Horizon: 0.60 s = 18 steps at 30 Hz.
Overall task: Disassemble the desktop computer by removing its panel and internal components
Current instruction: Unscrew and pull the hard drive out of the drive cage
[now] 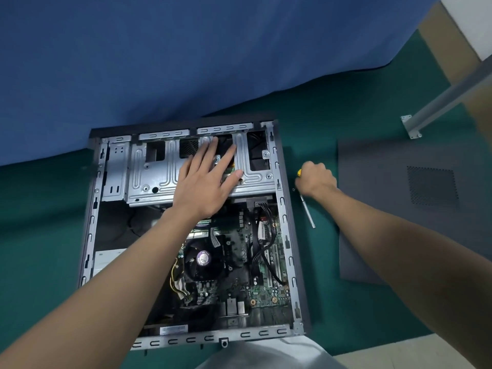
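L hand (205, 182) flat, fingers spread, on drive cage (149, 179); R hand (316, 179) grips screwdriver (308, 213) just right of case (287, 243), shaft pointing back toward the person, cage to its left.

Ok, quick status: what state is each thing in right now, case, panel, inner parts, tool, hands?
Computer case: lying flat, open, panel off.
Side panel: removed, flat on the mat right of the case.
Drive cage: mounted in the case.
CPU fan: in place on the motherboard.
Screwdriver: gripped by its yellow handle, outside the case.
Left hand: open, flat on the drive cage.
Right hand: grips the screwdriver.
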Tool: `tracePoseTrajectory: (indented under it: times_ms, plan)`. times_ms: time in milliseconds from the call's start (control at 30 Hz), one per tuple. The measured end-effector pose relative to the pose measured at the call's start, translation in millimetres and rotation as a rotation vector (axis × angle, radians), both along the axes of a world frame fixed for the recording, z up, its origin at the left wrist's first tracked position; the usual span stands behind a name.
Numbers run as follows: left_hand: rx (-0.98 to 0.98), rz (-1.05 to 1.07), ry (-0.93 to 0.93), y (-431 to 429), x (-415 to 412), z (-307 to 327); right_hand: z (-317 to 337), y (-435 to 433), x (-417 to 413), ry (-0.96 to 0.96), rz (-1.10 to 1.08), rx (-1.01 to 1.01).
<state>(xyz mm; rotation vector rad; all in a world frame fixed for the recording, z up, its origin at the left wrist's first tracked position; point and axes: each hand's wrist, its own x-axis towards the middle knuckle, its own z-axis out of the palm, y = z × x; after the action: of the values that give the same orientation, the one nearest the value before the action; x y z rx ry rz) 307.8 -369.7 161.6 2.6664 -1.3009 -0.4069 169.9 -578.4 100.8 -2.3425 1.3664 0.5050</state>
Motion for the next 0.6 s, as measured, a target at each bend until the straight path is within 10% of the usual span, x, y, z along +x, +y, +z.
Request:
tracePoseTrajectory:
  times_ms: [200,600]
  plan:
    - [-0.123,0.001,-0.035,3.7,-7.2,6.4,31.5,9.3,-20.8,-0.323,-0.224,0.292]
    - [-0.485,0.373,-0.009,44.5,-60.6,9.6,6.7,86.5,-64.7,-0.136,0.116,-0.114]
